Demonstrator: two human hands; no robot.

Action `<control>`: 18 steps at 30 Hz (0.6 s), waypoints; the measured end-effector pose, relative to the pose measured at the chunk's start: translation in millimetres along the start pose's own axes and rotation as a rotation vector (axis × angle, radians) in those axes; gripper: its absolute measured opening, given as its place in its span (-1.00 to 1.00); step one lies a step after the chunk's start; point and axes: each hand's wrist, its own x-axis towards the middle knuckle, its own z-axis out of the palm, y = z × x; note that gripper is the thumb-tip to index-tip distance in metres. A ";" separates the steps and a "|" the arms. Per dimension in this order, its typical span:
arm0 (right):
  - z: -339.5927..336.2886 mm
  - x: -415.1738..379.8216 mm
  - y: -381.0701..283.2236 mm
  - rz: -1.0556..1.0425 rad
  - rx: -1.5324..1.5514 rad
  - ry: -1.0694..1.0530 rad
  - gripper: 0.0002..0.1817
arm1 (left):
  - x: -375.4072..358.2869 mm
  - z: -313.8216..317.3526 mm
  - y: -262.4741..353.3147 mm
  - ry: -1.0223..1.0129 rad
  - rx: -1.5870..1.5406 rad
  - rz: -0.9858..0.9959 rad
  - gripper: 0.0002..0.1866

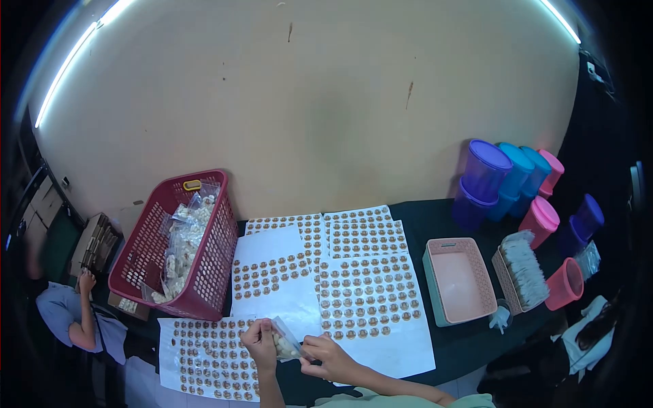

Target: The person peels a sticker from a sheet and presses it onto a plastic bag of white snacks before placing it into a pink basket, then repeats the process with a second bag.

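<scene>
Sticker sheets across dark table

A small clear plastic bag filled with pale, lumpy pieces is held tilted between both hands, just above sheets of round brown stickers lying flat at the near edge of the worktop.

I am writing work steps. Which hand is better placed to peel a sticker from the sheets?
Probably the right hand: it lies beside the sticker sheets, and the left hand grips the small bag from above.
</scene>
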 end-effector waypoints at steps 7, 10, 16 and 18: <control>8.9 -8.5 -0.7 -0.004 0.043 0.012 -0.85 | -6.4 -6.1 8.1 -0.023 0.019 0.010 -0.57; 11.7 -13.3 0.8 -0.030 0.036 0.012 -0.86 | -9.7 -8.5 10.4 -0.065 -0.026 -0.026 -0.58; 3.3 -30.8 18.4 0.130 0.262 0.326 -0.88 | -22.3 -3.0 -0.4 -0.322 -0.347 -0.178 -0.63; -14.5 -35.5 32.6 0.236 0.330 0.392 -0.86 | -32.0 3.5 -6.5 -0.392 -0.286 -0.143 -0.48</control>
